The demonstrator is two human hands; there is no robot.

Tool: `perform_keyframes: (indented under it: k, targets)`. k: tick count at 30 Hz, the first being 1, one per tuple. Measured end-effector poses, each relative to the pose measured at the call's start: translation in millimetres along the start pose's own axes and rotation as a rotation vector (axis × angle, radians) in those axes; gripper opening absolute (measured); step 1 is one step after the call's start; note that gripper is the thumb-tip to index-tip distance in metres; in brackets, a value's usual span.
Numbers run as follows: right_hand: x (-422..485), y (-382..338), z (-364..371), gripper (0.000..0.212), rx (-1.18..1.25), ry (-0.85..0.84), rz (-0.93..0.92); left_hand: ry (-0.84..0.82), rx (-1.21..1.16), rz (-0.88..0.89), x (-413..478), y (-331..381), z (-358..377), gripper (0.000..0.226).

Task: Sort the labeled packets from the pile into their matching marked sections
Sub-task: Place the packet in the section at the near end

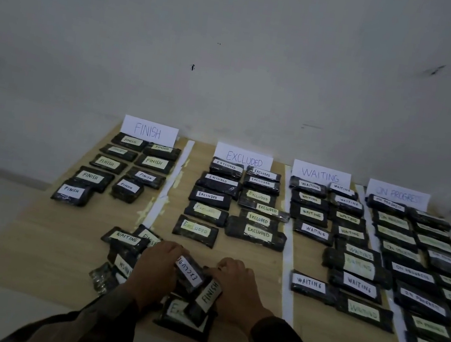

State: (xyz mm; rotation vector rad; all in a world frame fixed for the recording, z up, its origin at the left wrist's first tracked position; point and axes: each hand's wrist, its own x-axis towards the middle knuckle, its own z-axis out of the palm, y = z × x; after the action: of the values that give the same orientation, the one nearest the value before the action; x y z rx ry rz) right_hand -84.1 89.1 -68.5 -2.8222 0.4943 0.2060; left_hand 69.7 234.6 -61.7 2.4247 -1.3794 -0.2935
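A small pile of dark packets [129,256] with white labels lies at the near middle of the board. My left hand [155,271] grips a packet labelled EXCLUDED [188,272] on top of the pile. My right hand [236,286] rests beside it, fingers curled against a packet labelled FINISH [207,297]. Behind stand the signs FINISH [148,131], EXCLUDED [244,158], WAITING [320,174] and ON PROGRESS [398,193], each with rows of matching packets in front.
White paper strips [167,188] divide the wooden board [62,237] into sections. A plain wall rises right behind the signs. A WAITING packet [126,237] lies at the pile's far left. Pale floor tiles surround the board on the left.
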Motion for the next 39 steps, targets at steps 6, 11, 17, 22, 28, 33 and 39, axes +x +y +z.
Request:
perform_keyframes:
  k: [6,11,17,22,28,33,39]
  targets:
    - [0.4,-1.3,-2.8,0.049,0.0,0.041,0.016,-0.027,-0.041,0.129,1.9,0.8,5.3,0.04]
    - [-3.4,2.6,-4.2,0.045,0.032,0.159,0.016,-0.119,-0.117,0.207,3.0,6.2,12.7,0.049]
    - [-8.4,2.7,-9.2,0.041,0.073,0.275,0.068,-0.167,-0.367,0.076,13.6,9.4,3.1,0.023]
    - [-7.1,-3.6,-16.9,0.049,0.097,0.271,0.043,-0.091,-0.564,-0.059,22.7,4.3,-16.6,0.016]
    - [11.0,-10.8,-24.9,0.048,0.053,0.3,-0.043,0.015,-0.613,-0.201,15.5,-6.9,-28.3,0.024]
    - [42.1,-14.0,-29.5,0.058,0.011,0.232,-0.108,0.176,-0.296,-0.231,-0.1,-33.0,-33.6,0.046]
    - [82.8,-32.0,-37.3,0.053,0.129,0.25,-0.212,0.316,-0.105,-0.317,-13.6,-58.7,-41.3,0.048]
